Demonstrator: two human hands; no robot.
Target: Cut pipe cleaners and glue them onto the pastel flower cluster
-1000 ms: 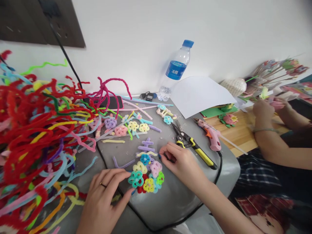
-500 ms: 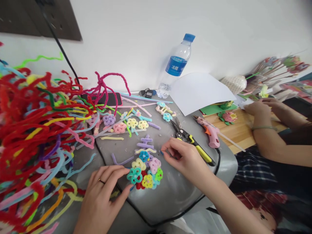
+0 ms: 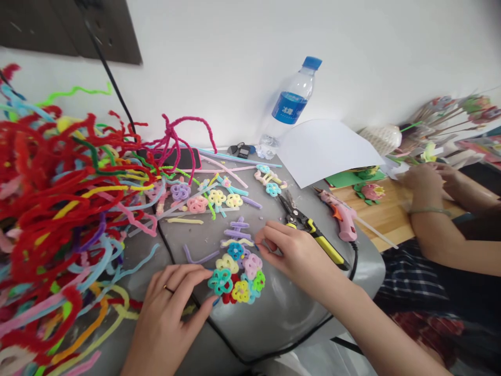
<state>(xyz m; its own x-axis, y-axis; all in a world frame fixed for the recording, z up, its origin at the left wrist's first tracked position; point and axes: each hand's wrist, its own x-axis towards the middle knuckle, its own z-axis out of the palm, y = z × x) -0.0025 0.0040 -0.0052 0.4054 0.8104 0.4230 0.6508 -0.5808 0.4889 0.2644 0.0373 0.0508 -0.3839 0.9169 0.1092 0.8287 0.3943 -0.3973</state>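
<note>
Holding the flower bunch [image 3: 240,291] at the frame's lower middle, your left hand [image 3: 172,303] probably steadies it; your right hand [image 3: 288,249] curls close by, its grip too hidden to tell.

Blue bottle label [image 3: 289,108], white characters, apparently 冰露

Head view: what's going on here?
Someone is handling a cluster of fuzzy flowers on a gray surface. The left hand has finger and thumb at its teal flower; the right hand is by the far end, anything held there unclear. Pliers and a glue gun lie to the right.
</note>
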